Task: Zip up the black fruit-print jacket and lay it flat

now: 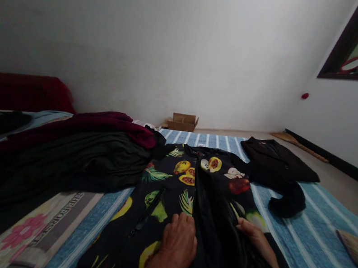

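Note:
A black jacket [171,180] printed with fruit and leaves lies spread on the bed, its collar away from me. Its front is partly open along the zip, and dark lining shows between the two halves. My left hand [179,241] is closed on the edge of the left front panel, near the zip. Further right, my right hand [253,233] pinches the edge of the other front panel and lifts it a little. The right-hand sleeve [287,198] is bent out over the striped sheet.
Dark green and maroon clothes [103,153] are heaped on the left. A folded dark brown garment [279,159] lies at the back right of the blue striped sheet [321,249]. Behind the bed stands an open cardboard box [182,122] by the wall.

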Action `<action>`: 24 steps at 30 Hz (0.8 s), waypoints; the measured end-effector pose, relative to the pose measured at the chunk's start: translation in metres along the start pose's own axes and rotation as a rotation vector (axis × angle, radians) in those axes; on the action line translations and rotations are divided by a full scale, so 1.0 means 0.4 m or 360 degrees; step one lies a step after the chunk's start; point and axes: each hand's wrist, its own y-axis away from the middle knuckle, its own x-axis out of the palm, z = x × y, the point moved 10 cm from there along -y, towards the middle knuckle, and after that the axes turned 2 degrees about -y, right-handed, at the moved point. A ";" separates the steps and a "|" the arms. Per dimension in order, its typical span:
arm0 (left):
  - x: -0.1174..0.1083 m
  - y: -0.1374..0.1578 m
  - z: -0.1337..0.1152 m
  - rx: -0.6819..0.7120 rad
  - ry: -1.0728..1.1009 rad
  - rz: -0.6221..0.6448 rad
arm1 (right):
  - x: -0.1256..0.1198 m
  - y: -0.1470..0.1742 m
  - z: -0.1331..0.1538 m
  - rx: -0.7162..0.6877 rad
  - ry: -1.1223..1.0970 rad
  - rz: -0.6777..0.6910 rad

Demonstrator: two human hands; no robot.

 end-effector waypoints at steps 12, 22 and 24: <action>0.142 -0.174 -0.141 -0.0355 0.2438 0.0495 | 0.013 0.000 0.006 -0.0035 -0.0374 0.0119; 0.231 -0.220 -0.118 -0.0520 0.2741 0.0147 | -0.024 -0.017 -0.005 -0.0083 -0.0333 -0.0010; 0.231 -0.222 -0.110 -0.0513 0.2704 0.0101 | -0.031 -0.024 -0.013 -0.0071 -0.0372 -0.0013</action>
